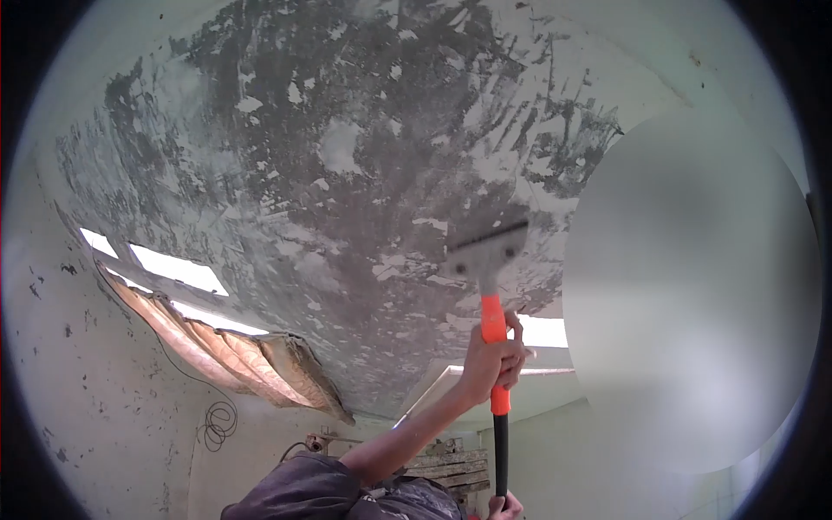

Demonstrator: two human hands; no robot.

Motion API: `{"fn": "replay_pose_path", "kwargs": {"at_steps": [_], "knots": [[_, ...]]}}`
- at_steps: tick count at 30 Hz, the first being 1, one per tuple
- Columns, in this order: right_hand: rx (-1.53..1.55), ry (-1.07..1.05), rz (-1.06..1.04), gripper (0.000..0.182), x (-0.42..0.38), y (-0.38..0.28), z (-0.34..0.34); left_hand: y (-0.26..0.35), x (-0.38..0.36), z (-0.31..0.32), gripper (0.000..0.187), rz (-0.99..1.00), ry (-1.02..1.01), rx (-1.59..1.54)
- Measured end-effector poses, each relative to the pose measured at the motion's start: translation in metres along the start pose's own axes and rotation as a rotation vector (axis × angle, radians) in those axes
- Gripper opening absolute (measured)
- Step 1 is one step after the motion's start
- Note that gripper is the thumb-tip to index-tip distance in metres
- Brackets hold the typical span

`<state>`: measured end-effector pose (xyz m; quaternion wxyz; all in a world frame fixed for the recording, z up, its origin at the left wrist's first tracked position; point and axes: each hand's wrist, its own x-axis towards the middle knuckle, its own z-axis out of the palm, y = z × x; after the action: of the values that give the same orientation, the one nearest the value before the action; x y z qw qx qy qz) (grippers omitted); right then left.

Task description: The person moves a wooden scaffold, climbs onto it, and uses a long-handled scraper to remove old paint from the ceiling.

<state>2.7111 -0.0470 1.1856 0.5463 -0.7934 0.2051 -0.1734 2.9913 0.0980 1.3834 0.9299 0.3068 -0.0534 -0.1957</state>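
A long-handled scraper [491, 321] rises through the middle of the view, with a wide metal blade head, an orange grip and a black lower shaft. My left hand [496, 360] is wrapped round the orange grip, its forearm coming up from a dark sleeve at lower left. Lower down, at the bottom edge, my right hand [505, 507] is closed round the black shaft and partly cut off by the frame. The blade overlaps the ceiling [364, 199], where patchy grey shows between ragged flakes of white coating.
Bright window openings [178, 269] lie at left, with a wrinkled tan sheet [225, 347] hanging below them. A coiled dark cable [220, 425] hangs on the left wall. Stacked wooden boards [451, 468] stand behind. A large blurred oval hides much of the right side.
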Motion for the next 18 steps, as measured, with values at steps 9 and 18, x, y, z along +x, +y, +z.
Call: {"fn": "replay_pose_path", "kwargs": {"at_steps": [9,18], "knots": [[-0.014,0.025,-0.118,0.052,0.024,-0.029,0.022,0.042,0.002,0.014,0.02,0.094,-0.105,0.05],[-0.027,0.007,-0.107,0.052,-0.002,0.022,0.016,0.023,-0.008,-0.001,0.017,0.038,-0.05,0.059]]}}
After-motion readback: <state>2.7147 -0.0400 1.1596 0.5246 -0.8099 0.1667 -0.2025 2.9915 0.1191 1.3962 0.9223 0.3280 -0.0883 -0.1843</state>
